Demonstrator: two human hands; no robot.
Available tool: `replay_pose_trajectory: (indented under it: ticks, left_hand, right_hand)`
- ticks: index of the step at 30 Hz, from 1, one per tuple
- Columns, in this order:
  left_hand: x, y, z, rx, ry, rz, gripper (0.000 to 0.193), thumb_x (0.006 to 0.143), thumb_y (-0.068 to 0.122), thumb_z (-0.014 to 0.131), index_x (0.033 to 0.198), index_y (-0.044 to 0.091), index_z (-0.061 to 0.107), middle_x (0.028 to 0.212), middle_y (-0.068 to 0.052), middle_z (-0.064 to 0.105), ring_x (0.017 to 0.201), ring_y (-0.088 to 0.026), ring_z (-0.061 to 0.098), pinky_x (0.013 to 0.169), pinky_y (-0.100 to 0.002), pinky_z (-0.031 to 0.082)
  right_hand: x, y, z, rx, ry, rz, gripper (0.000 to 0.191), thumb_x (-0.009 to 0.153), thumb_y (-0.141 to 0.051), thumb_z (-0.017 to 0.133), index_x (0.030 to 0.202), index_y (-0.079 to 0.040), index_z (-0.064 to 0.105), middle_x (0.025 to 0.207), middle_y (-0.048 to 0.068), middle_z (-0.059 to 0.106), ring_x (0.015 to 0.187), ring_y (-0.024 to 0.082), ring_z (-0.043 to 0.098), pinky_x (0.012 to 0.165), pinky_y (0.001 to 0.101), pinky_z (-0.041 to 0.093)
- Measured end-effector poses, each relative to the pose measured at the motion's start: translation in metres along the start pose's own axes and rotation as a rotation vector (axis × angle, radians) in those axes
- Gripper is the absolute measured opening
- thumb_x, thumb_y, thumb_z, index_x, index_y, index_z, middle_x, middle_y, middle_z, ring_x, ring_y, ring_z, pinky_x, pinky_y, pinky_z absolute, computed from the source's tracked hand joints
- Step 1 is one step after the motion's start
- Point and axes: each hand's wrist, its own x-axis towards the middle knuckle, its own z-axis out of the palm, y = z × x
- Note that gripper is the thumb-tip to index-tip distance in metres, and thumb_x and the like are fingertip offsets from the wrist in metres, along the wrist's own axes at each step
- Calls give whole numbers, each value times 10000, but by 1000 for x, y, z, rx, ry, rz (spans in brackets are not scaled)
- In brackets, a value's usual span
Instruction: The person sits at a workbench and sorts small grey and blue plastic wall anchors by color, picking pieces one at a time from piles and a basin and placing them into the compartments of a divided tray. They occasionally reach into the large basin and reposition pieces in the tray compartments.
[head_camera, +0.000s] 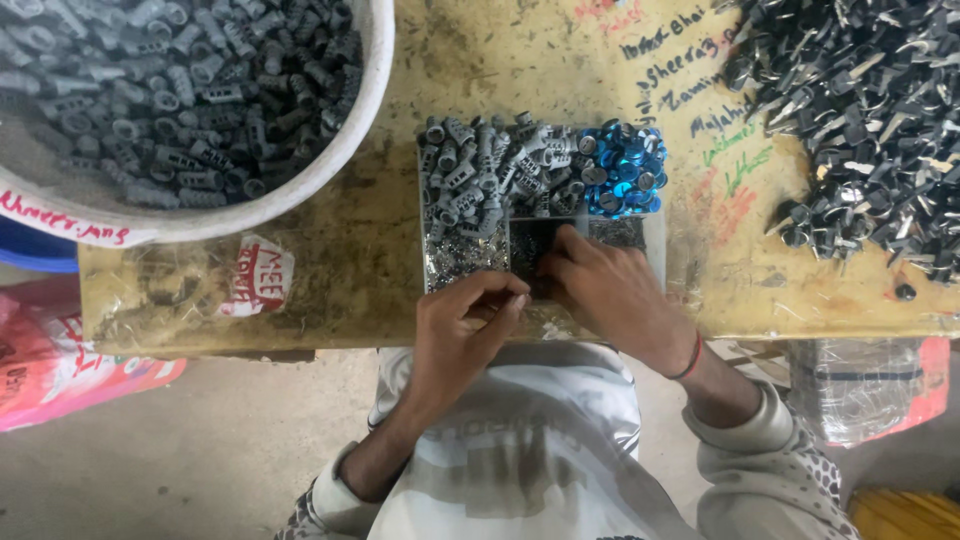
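A shallow tray (658, 240) sits at the near edge of a worn yellow table (560, 60). It holds grey plastic wall plugs (480, 165), shiny blue round caps (622, 165) and small metal bits (455, 258). My left hand (462, 335) has its fingers curled together at the tray's near edge, pinching something too small to make out. My right hand (605, 290) presses fingertips down onto a small dark square piece (530, 245) in the tray's middle. The two hands almost touch.
A big white tub (300, 175) of grey wall plugs fills the top left. A heap of dark nails or screws (860, 110) covers the table's top right. Plastic-wrapped packets (865, 385) lie at the right, a pink bag (60, 370) at the left, on the floor.
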Motion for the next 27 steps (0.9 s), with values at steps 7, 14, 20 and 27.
replay_pose_trajectory:
  ticks: [7,14,20,27]
  left_hand:
    - [1,-8,0,-23,18,41,125,945,9,718,1070,13,728,960,-63,770,809,-98,755,690,-232,624]
    - [-4,-12,27,-280,48,90,180,970,-17,713,1150,-23,704,1003,-122,764,845,-163,773,701,-274,677]
    - [-6,-11,34,-330,77,97,174,987,-10,702,1159,-31,713,1022,-136,773,824,-165,782,701,-265,667]
    - [-9,-9,36,-219,97,182,193,973,-38,714,1164,-10,721,1030,-127,774,851,-166,782,717,-262,666]
  right_hand:
    - [-2,5,0,103,38,40,122,915,-111,636,1017,-46,634,1002,119,607,769,342,662,639,451,515]
    - [-20,-2,3,1401,-83,85,160,1115,-125,401,1162,-24,515,919,21,541,736,74,493,612,229,431]
    - [-32,-8,11,1467,-41,274,228,1105,-116,414,1251,14,532,899,26,547,710,74,466,618,226,420]
    - [-32,-11,7,1761,-120,370,266,1076,-136,404,1275,-10,526,972,24,561,796,65,489,631,217,394]
